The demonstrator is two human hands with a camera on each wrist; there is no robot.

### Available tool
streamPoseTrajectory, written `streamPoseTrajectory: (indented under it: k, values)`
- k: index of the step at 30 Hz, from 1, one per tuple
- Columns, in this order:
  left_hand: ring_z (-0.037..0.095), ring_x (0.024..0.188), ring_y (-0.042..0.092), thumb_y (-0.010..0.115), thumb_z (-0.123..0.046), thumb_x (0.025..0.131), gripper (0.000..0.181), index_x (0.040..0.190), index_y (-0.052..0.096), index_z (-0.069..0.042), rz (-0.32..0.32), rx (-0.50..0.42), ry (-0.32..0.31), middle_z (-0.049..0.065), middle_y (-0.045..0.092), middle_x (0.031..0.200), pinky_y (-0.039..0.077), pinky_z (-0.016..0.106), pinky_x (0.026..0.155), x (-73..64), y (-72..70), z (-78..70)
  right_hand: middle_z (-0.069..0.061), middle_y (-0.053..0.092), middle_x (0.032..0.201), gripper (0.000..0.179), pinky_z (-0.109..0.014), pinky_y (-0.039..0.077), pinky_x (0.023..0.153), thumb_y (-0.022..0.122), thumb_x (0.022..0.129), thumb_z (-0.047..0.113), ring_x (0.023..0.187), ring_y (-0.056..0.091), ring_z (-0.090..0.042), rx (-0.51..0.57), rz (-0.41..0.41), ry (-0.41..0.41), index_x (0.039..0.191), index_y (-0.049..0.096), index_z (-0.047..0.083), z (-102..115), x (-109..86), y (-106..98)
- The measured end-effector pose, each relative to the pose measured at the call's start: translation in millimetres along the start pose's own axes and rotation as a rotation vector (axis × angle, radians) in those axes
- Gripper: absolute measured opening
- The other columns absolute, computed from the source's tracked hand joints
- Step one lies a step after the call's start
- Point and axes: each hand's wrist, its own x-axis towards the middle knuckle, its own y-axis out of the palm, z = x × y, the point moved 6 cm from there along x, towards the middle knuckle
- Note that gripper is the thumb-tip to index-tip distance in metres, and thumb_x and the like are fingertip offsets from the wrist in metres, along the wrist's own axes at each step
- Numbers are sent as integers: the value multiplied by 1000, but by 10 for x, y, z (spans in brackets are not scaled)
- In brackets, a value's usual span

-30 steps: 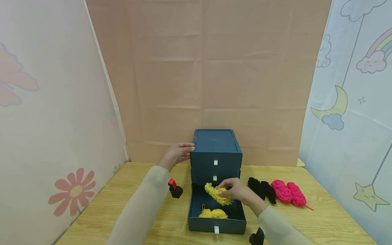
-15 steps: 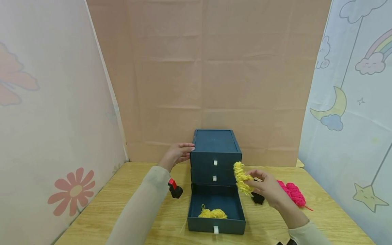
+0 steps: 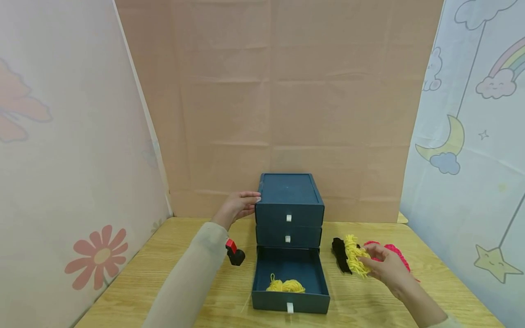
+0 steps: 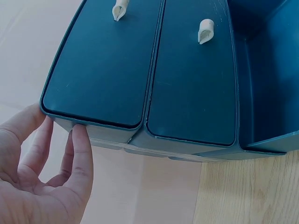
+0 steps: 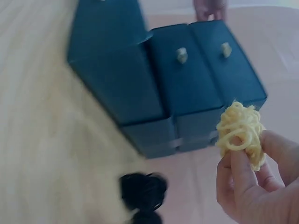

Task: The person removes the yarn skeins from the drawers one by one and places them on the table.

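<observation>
My right hand [image 3: 387,266] pinches a yellow yarn skein [image 3: 355,256] between thumb and fingers, above the black yarn [image 3: 340,255] to the right of the drawer unit. In the right wrist view that yellow skein [image 5: 241,133] is clear of the table. With its fingertips, my left hand [image 3: 238,207] touches the upper left side of the dark blue drawer unit [image 3: 289,187]; the left wrist view shows the fingers [image 4: 81,154] fairly straight against its edge. The bottom drawer [image 3: 291,301] is pulled out. Inside lies a second yellow yarn skein [image 3: 286,286], near the front.
Bright pink yarn [image 3: 398,255] lies on the wooden table [image 3: 164,282], partly behind my right hand. The two upper drawers, with white pull tabs [image 3: 289,218], are closed. A brown paper sheet [image 3: 270,105] stands behind, with printed cloth [image 3: 451,191] at the sides.
My right hand has lifted the yellow skein out of the bottom drawer and carried it right, over the black yarn. The left hand stays on the unit's side.
</observation>
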Motion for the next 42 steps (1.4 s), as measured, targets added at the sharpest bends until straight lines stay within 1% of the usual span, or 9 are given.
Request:
streamPoseTrajectory:
  k: [3, 5, 11, 16, 19, 23, 32, 38, 42]
  values:
    - [19, 87, 59, 66, -20, 86, 26, 111, 67, -13, 2, -8, -2, 7, 62, 106, 52, 28, 82, -2, 1, 2, -13, 43, 119, 24, -32, 52, 69, 64, 88, 15, 78, 55, -12, 23, 1, 35, 104, 53, 3, -148, 29, -24]
    - [18, 85, 59, 66, -20, 86, 26, 111, 67, -13, 5, -13, -1, 7, 62, 105, 51, 30, 84, -6, 5, -1, -12, 46, 116, 24, -31, 52, 67, 64, 87, 15, 78, 54, -12, 8, -3, 51, 104, 53, 2, -230, 48, -40]
    - [19, 86, 59, 66, -20, 86, 26, 111, 66, -13, 8, -12, -2, 7, 61, 106, 49, 33, 88, -4, 19, 0, -1, 54, 91, 27, -26, 50, 56, 65, 86, 12, 64, 49, -7, -56, 19, 56, 105, 53, -3, -433, 79, -51]
    - [20, 91, 59, 65, -20, 87, 26, 112, 66, -13, 4, 7, -2, 7, 61, 109, 50, 32, 87, -4, 25, -3, -2, 50, 79, 24, -22, 45, 49, 66, 83, 7, 50, 38, -6, -117, 54, 47, 101, 55, -6, -571, 71, -20]
    - [20, 91, 59, 65, -21, 87, 26, 112, 66, -14, 2, 16, -2, 7, 61, 109, 50, 31, 86, -4, 25, -4, -2, 45, 74, 22, -21, 43, 47, 65, 82, 5, 49, 36, -6, -133, 67, 58, 98, 54, -7, -649, 72, -1]
    - [19, 88, 60, 65, -20, 86, 26, 111, 67, -13, 1, 2, -8, 7, 61, 107, 51, 31, 85, -7, 27, -6, -3, 45, 72, 19, -20, 41, 46, 63, 81, 0, 49, 37, -8, -140, 73, 69, 96, 54, -8, -735, 85, 14]
    - [19, 87, 59, 65, -18, 87, 25, 112, 67, -13, -2, -13, -19, 8, 61, 108, 51, 29, 83, -17, 35, -15, -4, 49, 72, 20, -23, 44, 46, 66, 77, 0, 54, 43, -12, -239, 40, 58, 92, 53, -5, -710, 101, 62]
    - [19, 88, 59, 65, -18, 87, 25, 111, 67, -13, -4, -9, -22, 7, 61, 108, 52, 28, 82, -10, 28, -10, -4, 45, 70, 23, -20, 35, 44, 69, 77, 4, 50, 35, -10, -223, 39, 90, 90, 51, -1, -721, 99, 97]
    - [21, 89, 58, 64, -18, 87, 25, 112, 66, -13, -5, -6, -14, 7, 61, 109, 51, 28, 83, -20, 19, -9, -3, 42, 69, 28, -19, 34, 44, 72, 77, 9, 49, 32, -10, -203, 41, 107, 93, 50, 0, -739, 96, 114]
